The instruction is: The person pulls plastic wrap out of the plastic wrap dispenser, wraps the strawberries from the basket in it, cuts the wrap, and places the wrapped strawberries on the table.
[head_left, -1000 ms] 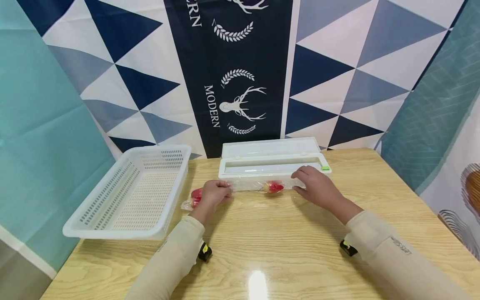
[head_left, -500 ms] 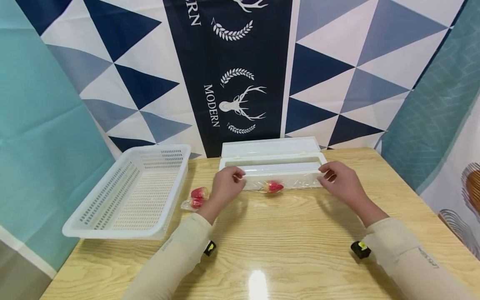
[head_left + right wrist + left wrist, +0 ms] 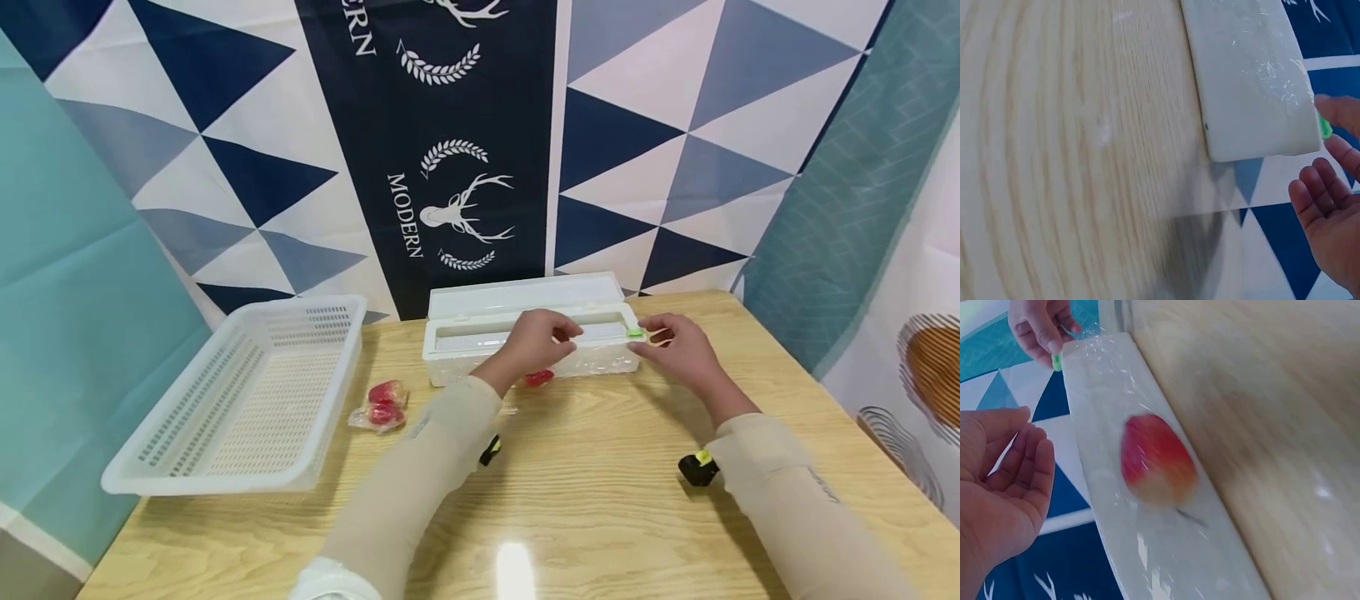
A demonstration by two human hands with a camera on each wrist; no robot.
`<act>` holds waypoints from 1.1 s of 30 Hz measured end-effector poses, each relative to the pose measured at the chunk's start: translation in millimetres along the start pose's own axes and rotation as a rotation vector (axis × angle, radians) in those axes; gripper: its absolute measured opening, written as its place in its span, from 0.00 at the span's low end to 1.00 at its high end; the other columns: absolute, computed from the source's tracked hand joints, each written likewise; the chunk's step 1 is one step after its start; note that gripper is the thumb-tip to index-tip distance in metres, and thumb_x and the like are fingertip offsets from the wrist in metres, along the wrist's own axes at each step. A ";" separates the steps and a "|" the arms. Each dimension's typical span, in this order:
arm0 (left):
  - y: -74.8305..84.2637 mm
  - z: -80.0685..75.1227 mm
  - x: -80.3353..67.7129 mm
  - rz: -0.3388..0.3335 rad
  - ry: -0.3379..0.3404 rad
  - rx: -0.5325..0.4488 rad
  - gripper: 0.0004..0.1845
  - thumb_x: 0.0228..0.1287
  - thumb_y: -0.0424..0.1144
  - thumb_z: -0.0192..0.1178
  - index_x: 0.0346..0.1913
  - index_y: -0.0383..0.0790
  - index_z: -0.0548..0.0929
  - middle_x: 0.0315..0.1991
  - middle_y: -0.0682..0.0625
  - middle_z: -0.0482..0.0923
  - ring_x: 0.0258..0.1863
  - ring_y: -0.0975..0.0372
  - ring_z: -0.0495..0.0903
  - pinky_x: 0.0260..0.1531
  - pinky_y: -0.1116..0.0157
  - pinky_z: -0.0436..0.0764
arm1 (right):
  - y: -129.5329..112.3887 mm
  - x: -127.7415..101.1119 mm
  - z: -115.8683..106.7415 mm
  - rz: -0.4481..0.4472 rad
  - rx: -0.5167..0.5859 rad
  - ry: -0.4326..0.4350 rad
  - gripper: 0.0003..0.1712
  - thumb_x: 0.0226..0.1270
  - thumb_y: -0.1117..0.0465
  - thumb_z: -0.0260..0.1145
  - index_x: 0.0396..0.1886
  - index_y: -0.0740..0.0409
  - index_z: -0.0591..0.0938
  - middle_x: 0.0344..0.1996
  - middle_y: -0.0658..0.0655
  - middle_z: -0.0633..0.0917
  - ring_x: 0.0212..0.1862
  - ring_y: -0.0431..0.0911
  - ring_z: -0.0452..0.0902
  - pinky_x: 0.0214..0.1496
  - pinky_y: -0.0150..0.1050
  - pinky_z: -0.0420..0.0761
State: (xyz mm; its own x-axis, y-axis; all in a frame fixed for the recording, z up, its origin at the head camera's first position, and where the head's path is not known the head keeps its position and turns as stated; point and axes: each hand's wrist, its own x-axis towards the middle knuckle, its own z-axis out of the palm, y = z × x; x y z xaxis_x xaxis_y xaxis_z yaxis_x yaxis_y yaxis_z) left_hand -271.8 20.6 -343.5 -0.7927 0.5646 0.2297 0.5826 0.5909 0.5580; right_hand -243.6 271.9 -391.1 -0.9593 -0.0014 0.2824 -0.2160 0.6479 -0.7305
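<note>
A long white cling film dispenser stands at the back of the table with its lid raised. Clear film hangs over its front. Against that front lies a red-and-yellow fruit with a thin stem, partly hidden by my left arm in the head view. My left hand hovers over the dispenser's middle, fingers loosely curled around nothing. At the right end, my right hand pinches the small green slider between thumb and finger.
To the left stands a white perforated plastic basket. Between it and the dispenser lie two red-and-yellow fruits in clear film. A patterned cloth hangs right behind the table.
My left hand has left the film's left side and moved right, above the dispenser. My right hand has come to the green slider. The head view has shifted slightly.
</note>
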 end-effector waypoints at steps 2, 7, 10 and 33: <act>7.9 6.1 13.2 -0.001 -0.019 0.009 0.11 0.64 0.33 0.65 0.48 0.39 0.87 0.40 0.51 0.85 0.35 0.68 0.77 0.38 0.79 0.73 | 2.5 2.8 2.3 0.017 0.035 -0.015 0.31 0.64 0.51 0.70 0.60 0.67 0.75 0.55 0.67 0.76 0.52 0.60 0.73 0.50 0.47 0.75; 22.6 17.6 39.8 0.005 -0.026 0.066 0.10 0.65 0.35 0.65 0.48 0.42 0.88 0.39 0.54 0.86 0.36 0.69 0.78 0.37 0.80 0.72 | 1.0 10.5 3.7 0.000 0.098 -0.078 0.28 0.65 0.52 0.69 0.59 0.64 0.77 0.62 0.67 0.71 0.57 0.64 0.71 0.53 0.56 0.75; 28.7 23.7 50.6 -0.001 -0.017 0.086 0.10 0.65 0.35 0.64 0.47 0.43 0.89 0.39 0.55 0.86 0.37 0.70 0.79 0.38 0.80 0.72 | 0.0 13.3 2.7 0.013 0.121 -0.112 0.25 0.66 0.52 0.69 0.56 0.64 0.80 0.64 0.67 0.69 0.58 0.66 0.69 0.53 0.57 0.75; 52.9 55.5 69.4 0.015 -0.060 0.397 0.11 0.67 0.38 0.61 0.48 0.51 0.89 0.41 0.61 0.85 0.38 0.71 0.78 0.43 0.78 0.73 | 3.5 10.9 0.4 0.154 0.119 -0.114 0.30 0.65 0.54 0.69 0.61 0.66 0.75 0.59 0.67 0.73 0.56 0.57 0.68 0.45 0.36 0.76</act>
State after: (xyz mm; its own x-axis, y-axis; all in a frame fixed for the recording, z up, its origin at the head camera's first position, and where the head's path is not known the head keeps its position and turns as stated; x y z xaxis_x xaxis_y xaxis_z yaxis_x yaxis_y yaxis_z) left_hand -286.0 123.1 -342.3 -0.7786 0.6005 0.1821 0.6273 0.7524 0.2011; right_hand -254.9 273.9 -390.8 -0.9955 0.0006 0.0950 -0.0788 0.5525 -0.8297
